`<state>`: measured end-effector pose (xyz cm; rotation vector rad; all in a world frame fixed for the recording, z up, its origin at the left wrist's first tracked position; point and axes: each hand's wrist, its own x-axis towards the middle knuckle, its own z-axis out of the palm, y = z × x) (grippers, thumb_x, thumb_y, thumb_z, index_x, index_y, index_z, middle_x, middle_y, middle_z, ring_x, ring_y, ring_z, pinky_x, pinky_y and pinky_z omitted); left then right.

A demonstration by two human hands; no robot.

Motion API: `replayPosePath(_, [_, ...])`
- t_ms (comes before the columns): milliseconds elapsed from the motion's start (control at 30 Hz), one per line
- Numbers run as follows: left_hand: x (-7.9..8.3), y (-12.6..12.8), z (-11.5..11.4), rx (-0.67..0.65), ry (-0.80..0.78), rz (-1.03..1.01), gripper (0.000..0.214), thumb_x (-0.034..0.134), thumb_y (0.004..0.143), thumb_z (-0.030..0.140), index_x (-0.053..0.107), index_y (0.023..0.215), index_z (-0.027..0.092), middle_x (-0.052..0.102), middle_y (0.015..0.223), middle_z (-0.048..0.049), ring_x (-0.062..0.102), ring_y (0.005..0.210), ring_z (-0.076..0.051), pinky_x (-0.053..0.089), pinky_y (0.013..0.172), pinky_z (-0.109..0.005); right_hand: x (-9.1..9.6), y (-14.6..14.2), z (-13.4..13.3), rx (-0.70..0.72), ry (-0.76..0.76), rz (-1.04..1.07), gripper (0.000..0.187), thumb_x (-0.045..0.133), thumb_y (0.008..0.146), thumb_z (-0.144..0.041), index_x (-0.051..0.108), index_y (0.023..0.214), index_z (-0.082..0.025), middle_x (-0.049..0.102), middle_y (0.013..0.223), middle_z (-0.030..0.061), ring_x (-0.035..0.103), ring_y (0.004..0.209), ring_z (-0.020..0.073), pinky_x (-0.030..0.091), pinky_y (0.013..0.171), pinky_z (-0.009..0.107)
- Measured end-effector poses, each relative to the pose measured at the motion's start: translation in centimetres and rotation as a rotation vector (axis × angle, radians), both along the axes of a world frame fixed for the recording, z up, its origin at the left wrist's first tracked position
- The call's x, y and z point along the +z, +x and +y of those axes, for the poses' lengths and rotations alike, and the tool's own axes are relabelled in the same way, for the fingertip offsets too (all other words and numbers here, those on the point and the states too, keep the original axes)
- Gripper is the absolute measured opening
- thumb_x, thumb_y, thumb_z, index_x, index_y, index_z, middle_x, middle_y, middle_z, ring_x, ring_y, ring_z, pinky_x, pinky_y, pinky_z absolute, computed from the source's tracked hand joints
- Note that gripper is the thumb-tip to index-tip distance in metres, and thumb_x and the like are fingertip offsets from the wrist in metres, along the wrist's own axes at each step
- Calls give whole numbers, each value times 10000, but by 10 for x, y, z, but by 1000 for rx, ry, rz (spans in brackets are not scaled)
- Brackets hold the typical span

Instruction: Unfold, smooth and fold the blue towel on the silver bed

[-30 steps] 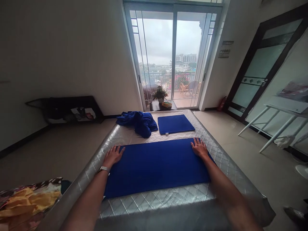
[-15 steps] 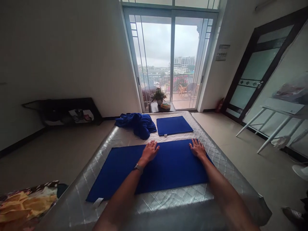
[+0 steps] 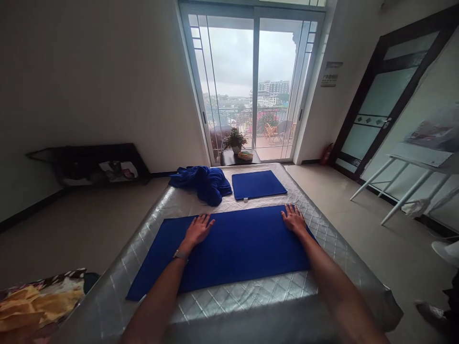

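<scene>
Left hand: open, palm down, fingers spread, pressed flat on the spread blue towel near the middle of its far edge; grasping nothing; watch at the wrist

Right hand: likewise open and flat, palm down, at the far right corner of the same towel, closed on nothing

Spread blue towel: a long rectangle lying flat on the quilted mattress, long axis running left to right across the view, directly under both palms and extending toward the viewer from them; left part, out to the near left corner, lying beyond the left hand and uncovered; right end under the right hand. Left hand nearer to the free left end; right hand well apart from it

Farther along the mattress, past the fingertips: folded blue towel, a small flat rectangle just beyond the far edge of the spread one and apart from it, ahead between the two hands, somewhat closer to the right; crumpled blue cloth heaped to its left, touching or only just beside it, not possible to tell

Containers: pot with a plant on a small dark table at the mattress end, before the sliding glass door; low dark shelf by the left wall, printed sheets inside, too small to read

Patterned fabric at lower left, off the mattress
</scene>
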<state>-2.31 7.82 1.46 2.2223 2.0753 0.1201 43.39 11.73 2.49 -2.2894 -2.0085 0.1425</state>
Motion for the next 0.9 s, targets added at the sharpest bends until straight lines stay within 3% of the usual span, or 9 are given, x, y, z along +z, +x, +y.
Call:
replayPosePath(200, [-2, -100, -15, 209, 5, 38, 774, 167, 998, 616, 312, 1575, 121, 286, 1651, -162, 211, 1544, -292, 164, 1244, -515, -2, 1, 1, -5, 9, -14, 662, 177, 1030, -499, 218, 1622, -206, 169, 1695, 23, 128, 1552, 248, 104, 1247, 422])
replayPosePath(300, [-5, -130, -22, 287, 15, 42, 803, 161, 987, 637, 285, 1584, 113, 256, 1662, -164, 203, 1544, -303, 178, 1240, -513, -4, 1, 3, -6, -2, -24, 662, 180, 1029, -501, 222, 1621, -208, 169, 1696, 25, 123, 1552, 246, 105, 1247, 420])
replayPosePath(433, [-6, -136, -26, 327, 60, 30, 793, 167, 987, 641, 277, 1591, 140, 245, 1666, -163, 220, 1540, -310, 199, 1234, -519, 0, 0, 2, -15, -30, -41, 664, 172, 1031, -506, 195, 1626, -210, 151, 1700, 24, 112, 1554, 247, 108, 1248, 430])
replayPosePath(533, [-4, -130, -27, 335, 67, 20, 786, 182, 988, 640, 295, 1586, 142, 263, 1660, -167, 228, 1537, -312, 199, 1235, -518, 12, -5, 4, -47, -108, -60, 649, 162, 1035, -482, 165, 1629, -219, 130, 1702, 27, 127, 1552, 266, 133, 1239, 484])
replayPosePath(633, [-2, -127, -27, 334, 69, 15, 790, 183, 987, 644, 315, 1578, 136, 266, 1660, -166, 223, 1538, -315, 198, 1237, -516, 32, -21, 6, -50, -110, -138, 625, 242, 1017, -385, 280, 1600, -163, 259, 1661, 123, 198, 1533, 317, 92, 1221, 578])
replayPosePath(700, [-3, -127, -28, 333, 82, 11, 793, 171, 987, 647, 316, 1577, 136, 256, 1664, -164, 216, 1541, -312, 199, 1237, -519, 44, -41, 5, -3, -55, -175, 614, 319, 982, -304, 381, 1551, -80, 342, 1609, 205, 236, 1517, 348, 61, 1216, 592])
replayPosePath(767, [-4, -127, -28, 333, 95, 8, 790, 163, 989, 644, 323, 1575, 139, 249, 1667, -161, 217, 1541, -307, 200, 1237, -515, 50, -72, 1, 72, -12, -168, 595, 340, 967, -252, 436, 1511, -33, 370, 1586, 228, 261, 1510, 334, 81, 1229, 537])
replayPosePath(900, [-7, -128, -27, 325, 119, 8, 786, 149, 990, 640, 355, 1560, 139, 279, 1656, -165, 245, 1531, -313, 220, 1226, -526, 42, -151, -19, 299, 37, -122, 552, 288, 1021, -336, 458, 1522, -182, 390, 1609, 71, 291, 1505, 205, 134, 1240, 365])
